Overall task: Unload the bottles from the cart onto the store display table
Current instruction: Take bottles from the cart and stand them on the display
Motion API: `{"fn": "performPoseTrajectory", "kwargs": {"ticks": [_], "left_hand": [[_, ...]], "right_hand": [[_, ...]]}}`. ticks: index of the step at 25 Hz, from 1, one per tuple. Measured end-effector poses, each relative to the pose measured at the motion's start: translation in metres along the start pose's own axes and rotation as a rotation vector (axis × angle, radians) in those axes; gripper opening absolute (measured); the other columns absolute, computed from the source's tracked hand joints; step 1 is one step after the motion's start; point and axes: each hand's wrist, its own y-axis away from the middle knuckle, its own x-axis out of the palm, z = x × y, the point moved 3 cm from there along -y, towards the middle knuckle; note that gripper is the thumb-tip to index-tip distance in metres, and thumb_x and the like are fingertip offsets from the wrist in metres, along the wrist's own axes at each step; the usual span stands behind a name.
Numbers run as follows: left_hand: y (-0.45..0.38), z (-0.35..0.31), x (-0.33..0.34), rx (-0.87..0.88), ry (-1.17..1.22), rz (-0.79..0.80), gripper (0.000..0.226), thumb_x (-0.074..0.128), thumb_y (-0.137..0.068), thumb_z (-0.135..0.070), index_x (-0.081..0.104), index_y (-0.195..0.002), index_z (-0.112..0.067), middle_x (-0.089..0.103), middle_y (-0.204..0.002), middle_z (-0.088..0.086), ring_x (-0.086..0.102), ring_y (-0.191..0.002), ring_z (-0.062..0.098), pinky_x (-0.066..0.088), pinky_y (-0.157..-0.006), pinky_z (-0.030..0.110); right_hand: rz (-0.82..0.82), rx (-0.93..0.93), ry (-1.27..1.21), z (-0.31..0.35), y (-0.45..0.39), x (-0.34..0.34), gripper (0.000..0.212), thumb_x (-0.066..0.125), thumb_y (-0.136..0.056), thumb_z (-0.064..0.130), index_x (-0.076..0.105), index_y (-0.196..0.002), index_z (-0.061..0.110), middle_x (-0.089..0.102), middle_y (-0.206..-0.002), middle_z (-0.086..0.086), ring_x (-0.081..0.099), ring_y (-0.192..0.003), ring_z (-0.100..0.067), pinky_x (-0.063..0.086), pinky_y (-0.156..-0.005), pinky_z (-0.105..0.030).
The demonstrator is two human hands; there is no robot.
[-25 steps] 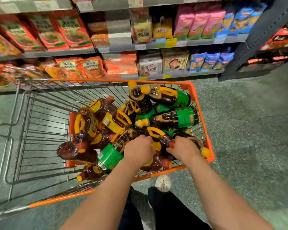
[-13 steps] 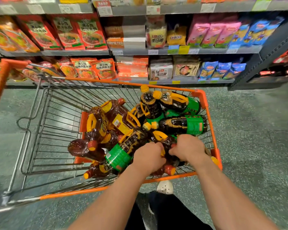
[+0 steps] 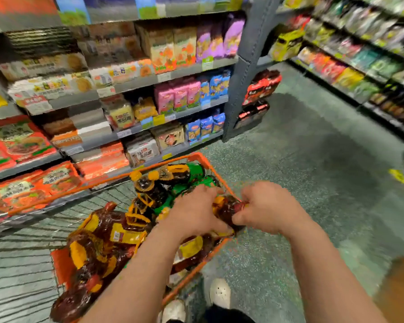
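Both hands, left hand (image 3: 194, 212) and right hand (image 3: 267, 207), seemingly grasp one dark bottle (image 3: 229, 209) above our cart (image 3: 197, 156) at lower centre.

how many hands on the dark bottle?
2: left hand grips the dark bottle from the left, right hand pinches its red-capped end, over the cart.

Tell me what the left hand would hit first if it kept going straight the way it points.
Probably the green-labelled dark bottles just beyond the left hand, then the cart's orange rim; blur leaves depth uncertain.
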Motion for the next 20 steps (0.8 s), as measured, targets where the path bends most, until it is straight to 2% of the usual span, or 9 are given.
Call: {"fn": "performPoseTrajectory", "kwargs": {"ticks": [2, 4, 7, 9, 11, 13, 15, 18, 20], "left_hand": [[0.003, -0.048, -0.009, 0.241, -0.119, 0.050, 0.088, 0.071, -0.052, -0.074, 0.045, -0.132, -0.049, 0.058, -0.119, -0.012, 0.059, -0.112, 0.016, 0.051, -0.088, 0.032], [0.013, -0.098, -0.013, 0.422, -0.177, 0.069, 0.084, 0.069, -0.052, -0.078, 0.046, -0.128, -0.051, 0.063, -0.118, -0.017, 0.060, -0.110, 0.011, 0.051, -0.085, 0.029], [0.038, -0.175, -0.001, 0.671, -0.241, 0.125, 0.073, 0.070, -0.052, -0.079, 0.055, -0.112, -0.040, 0.067, -0.106, -0.015, 0.062, -0.103, 0.011, 0.046, -0.075, 0.028], [0.061, -0.226, 0.020, 0.820, -0.264, 0.166, 0.071, 0.067, -0.049, -0.082, 0.049, -0.095, -0.031, 0.067, -0.091, -0.009, 0.064, -0.093, 0.018, 0.044, -0.066, 0.031], [0.092, -0.270, 0.043, 0.946, -0.299, 0.202, 0.072, 0.066, -0.047, -0.084, 0.040, -0.086, -0.030, 0.062, -0.081, -0.008, 0.063, -0.087, 0.021, 0.039, -0.061, 0.032], [0.131, -0.309, 0.065, 1.054, -0.314, 0.225, 0.073, 0.065, -0.046, -0.086, 0.043, -0.087, -0.029, 0.057, -0.075, -0.010, 0.063, -0.084, 0.022, 0.042, -0.060, 0.032], [0.178, -0.344, 0.090, 1.166, -0.321, 0.244, 0.074, 0.064, -0.046, -0.086, 0.048, -0.090, -0.029, 0.062, -0.077, -0.010, 0.063, -0.084, 0.021, 0.046, -0.061, 0.032], [0.253, -0.388, 0.136, 1.313, -0.330, 0.310, 0.076, 0.061, -0.042, -0.086, 0.050, -0.093, -0.031, 0.067, -0.084, -0.008, 0.063, -0.087, 0.020, 0.048, -0.065, 0.033], [0.296, -0.410, 0.164, 1.372, -0.302, 0.363, 0.084, 0.056, -0.036, -0.092, 0.053, -0.098, -0.035, 0.067, -0.086, -0.012, 0.062, -0.086, 0.016, 0.050, -0.068, 0.033]], "right_hand": [[-0.059, 0.109, -0.039, -0.013, 0.047, -0.023, 0.034, 0.065, -0.065, 0.051, 0.048, -0.066, 0.022, 0.048, -0.066, 0.003, 0.056, -0.076, -0.026, 0.038, -0.057, -0.027], [-0.131, 0.253, -0.059, -0.030, 0.095, -0.037, 0.034, 0.065, -0.065, 0.052, 0.054, -0.071, 0.020, 0.047, -0.061, 0.001, 0.049, -0.068, -0.025, 0.037, -0.054, -0.029], [-0.209, 0.511, -0.091, -0.054, 0.180, -0.043, 0.035, 0.065, -0.063, 0.053, 0.052, -0.069, 0.020, 0.047, -0.059, 0.000, 0.047, -0.065, -0.023, 0.035, -0.051, -0.031], [-0.267, 0.655, -0.136, -0.064, 0.240, -0.042, 0.035, 0.067, -0.060, 0.050, 0.050, -0.065, 0.020, 0.049, -0.059, 0.001, 0.047, -0.063, -0.020, 0.037, -0.051, -0.033], [-0.322, 0.783, -0.184, -0.066, 0.301, -0.039, 0.035, 0.069, -0.059, 0.049, 0.050, -0.063, 0.019, 0.051, -0.062, 0.001, 0.047, -0.061, -0.017, 0.039, -0.053, -0.036], [-0.387, 0.925, -0.260, -0.063, 0.366, -0.029, 0.035, 0.069, -0.058, 0.048, 0.053, -0.064, 0.018, 0.054, -0.063, 0.001, 0.048, -0.060, -0.015, 0.044, -0.054, -0.039], [-0.484, 1.058, -0.348, -0.053, 0.436, -0.015, 0.036, 0.068, -0.057, 0.051, 0.058, -0.068, 0.018, 0.058, -0.065, 0.002, 0.054, -0.062, -0.014, 0.049, -0.058, -0.043], [-0.577, 1.247, -0.460, -0.033, 0.539, 0.017, 0.035, 0.072, -0.062, 0.055, 0.062, -0.078, 0.026, 0.061, -0.070, 0.009, 0.055, -0.064, -0.005, 0.049, -0.057, -0.034], [-0.556, 1.311, -0.529, -0.023, 0.596, 0.040, 0.036, 0.074, -0.066, 0.055, 0.061, -0.089, 0.031, 0.059, -0.072, 0.012, 0.054, -0.067, -0.004, 0.048, -0.059, -0.032]]}}
